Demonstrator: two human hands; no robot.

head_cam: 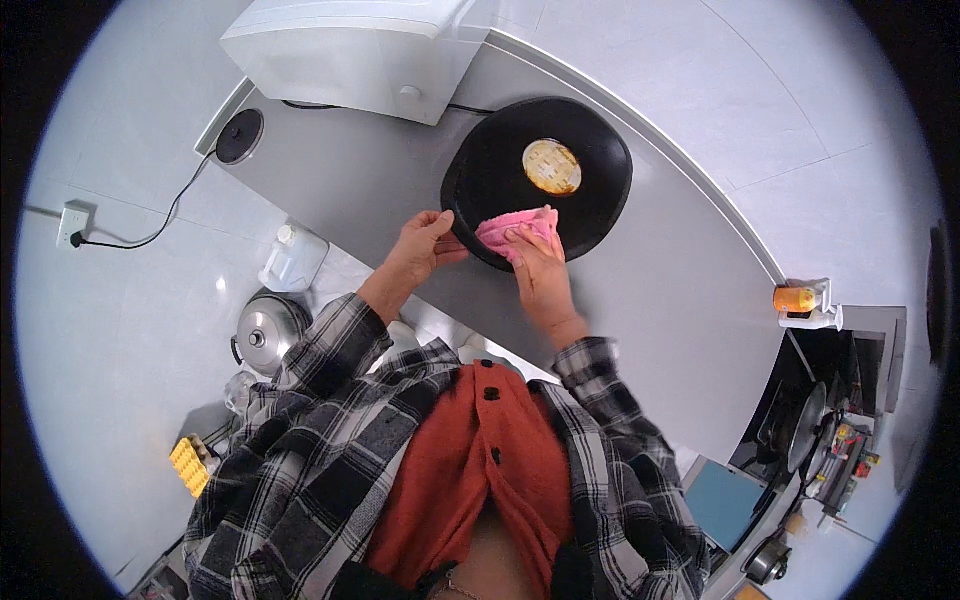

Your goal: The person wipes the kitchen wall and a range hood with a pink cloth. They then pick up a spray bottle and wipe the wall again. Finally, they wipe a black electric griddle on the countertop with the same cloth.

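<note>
A black, rounded-square pan-like appliance (495, 172) lies on the grey countertop (360, 161). Set into its dark surface is a pale oval plate (553, 167) with brown stains and printed markings. My right hand (541, 274) grips a folded pink cloth (517, 229) and presses it against the near part of the black surface. At the near-left rim, my left hand (429, 244) holds the edge, its thumb on top and its fingers lower down. The fingertips beneath the rim are partly hidden.
A white box-shaped appliance (352, 67) stands behind, with a black cable by it. Spray bottles (806, 304) sit at the counter's right end, beside a dark recess with pans. To the left are a plastic jug (294, 259), a lidded metal pot (270, 334) and a wall socket (73, 225).
</note>
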